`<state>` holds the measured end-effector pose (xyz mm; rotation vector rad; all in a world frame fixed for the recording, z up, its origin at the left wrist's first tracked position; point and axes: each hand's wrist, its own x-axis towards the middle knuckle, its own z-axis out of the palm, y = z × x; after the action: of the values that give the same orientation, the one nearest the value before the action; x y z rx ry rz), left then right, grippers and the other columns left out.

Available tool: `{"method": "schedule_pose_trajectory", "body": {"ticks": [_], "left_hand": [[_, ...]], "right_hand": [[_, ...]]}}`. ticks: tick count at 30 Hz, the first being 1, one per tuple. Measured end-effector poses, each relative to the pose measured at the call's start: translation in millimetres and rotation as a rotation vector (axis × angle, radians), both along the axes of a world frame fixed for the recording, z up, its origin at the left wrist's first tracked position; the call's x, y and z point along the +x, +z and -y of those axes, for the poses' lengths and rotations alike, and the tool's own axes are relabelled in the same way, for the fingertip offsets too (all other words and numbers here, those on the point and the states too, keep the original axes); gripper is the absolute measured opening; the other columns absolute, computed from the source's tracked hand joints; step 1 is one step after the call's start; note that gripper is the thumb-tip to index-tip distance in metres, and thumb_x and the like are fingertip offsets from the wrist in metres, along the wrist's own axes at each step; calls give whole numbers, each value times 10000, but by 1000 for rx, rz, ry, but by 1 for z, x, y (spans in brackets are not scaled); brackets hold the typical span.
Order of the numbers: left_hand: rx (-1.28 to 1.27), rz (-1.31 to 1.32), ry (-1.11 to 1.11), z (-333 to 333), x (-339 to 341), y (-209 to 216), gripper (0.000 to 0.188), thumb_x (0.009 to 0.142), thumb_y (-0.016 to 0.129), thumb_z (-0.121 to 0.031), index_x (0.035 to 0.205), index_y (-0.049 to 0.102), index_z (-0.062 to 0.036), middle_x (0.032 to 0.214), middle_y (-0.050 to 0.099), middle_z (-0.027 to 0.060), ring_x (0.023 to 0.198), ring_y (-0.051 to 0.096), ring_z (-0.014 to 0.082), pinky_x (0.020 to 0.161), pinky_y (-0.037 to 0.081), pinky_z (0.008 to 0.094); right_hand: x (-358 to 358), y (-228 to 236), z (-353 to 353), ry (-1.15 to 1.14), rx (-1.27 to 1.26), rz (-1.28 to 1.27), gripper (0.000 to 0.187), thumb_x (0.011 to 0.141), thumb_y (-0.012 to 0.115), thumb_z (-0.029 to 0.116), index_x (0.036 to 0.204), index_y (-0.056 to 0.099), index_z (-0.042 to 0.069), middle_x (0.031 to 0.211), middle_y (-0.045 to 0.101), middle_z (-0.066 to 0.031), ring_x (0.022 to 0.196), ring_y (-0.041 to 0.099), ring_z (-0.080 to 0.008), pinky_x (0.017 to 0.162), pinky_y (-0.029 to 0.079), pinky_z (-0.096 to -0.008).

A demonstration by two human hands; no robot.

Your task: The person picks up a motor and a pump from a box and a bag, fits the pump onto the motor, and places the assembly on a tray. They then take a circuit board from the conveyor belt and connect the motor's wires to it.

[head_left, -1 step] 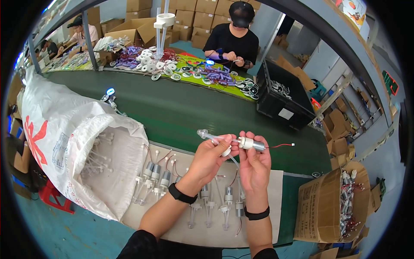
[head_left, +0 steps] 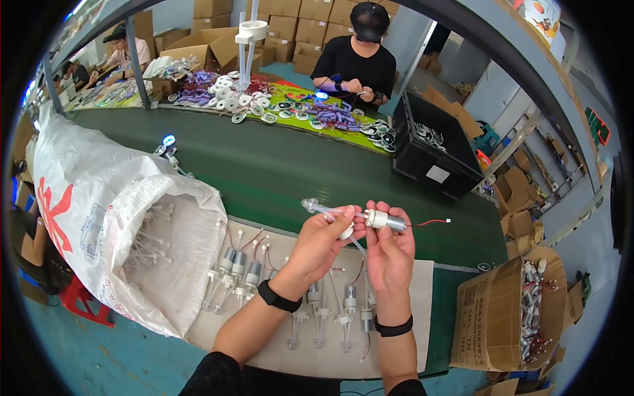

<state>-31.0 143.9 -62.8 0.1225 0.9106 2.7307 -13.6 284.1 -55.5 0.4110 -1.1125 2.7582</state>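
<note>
Above the work surface, my left hand [head_left: 322,239] pinches a clear plastic tube assembly [head_left: 319,208] with a knobbed clear end and a white collar. Closed around a small motor pump [head_left: 387,220], white at one end and silver at the other, is my right hand [head_left: 391,257]. The pump's white end meets the tube's tip near my left fingertips; whether they are joined I cannot tell. A red wire [head_left: 428,223] with a white connector trails right from the pump. Below, several pumps with clear tubes [head_left: 349,303] lie on a beige sheet [head_left: 413,310].
At left, a big white woven sack [head_left: 86,198] gapes open, with white-tipped tubes [head_left: 148,244] inside. A cardboard box [head_left: 485,317] of motors stands at right. Across the green conveyor belt [head_left: 277,171] are a black crate [head_left: 429,162], heaped parts and a co-worker [head_left: 356,63].
</note>
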Motion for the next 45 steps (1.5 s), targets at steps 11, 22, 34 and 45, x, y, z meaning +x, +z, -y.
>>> {"method": "schedule_pose_trajectory", "body": {"ticks": [11,22,34,45], "left_hand": [[-62,-8,19,0,3,6,270,978,644,-207,1109,670,27,1014,701,78,885,660,130,833,555,280],[-172,-56,122,-4,2,-1,253,947,689,-187,1049,699,44,932,715,81,804,674,124,751,541,241],[-180,-73,14,3,0,7,218,970,656,-196,1053,655,5,1004,684,73,892,659,127,804,556,271],[-456,-297,16,33,2,16,317,861,767,-108,1117,609,-7,1034,655,47,914,637,122,843,547,273]], "right_hand": [[0,-1,0,-33,76,-37,306,949,587,-22,1237,497,24,1314,564,-171,1328,486,-342,1110,442,-441],[-3,-13,0,-94,210,-114,312,923,646,-3,1202,509,34,1289,580,-173,1291,523,-340,1065,474,-445],[0,-4,-5,-111,333,-125,311,876,695,-36,1164,581,-5,1301,586,-217,1239,562,-311,1048,472,-427],[24,36,-46,-9,603,35,462,993,485,-15,1449,413,-18,1461,468,-218,1230,584,-324,1033,496,-406]]}}
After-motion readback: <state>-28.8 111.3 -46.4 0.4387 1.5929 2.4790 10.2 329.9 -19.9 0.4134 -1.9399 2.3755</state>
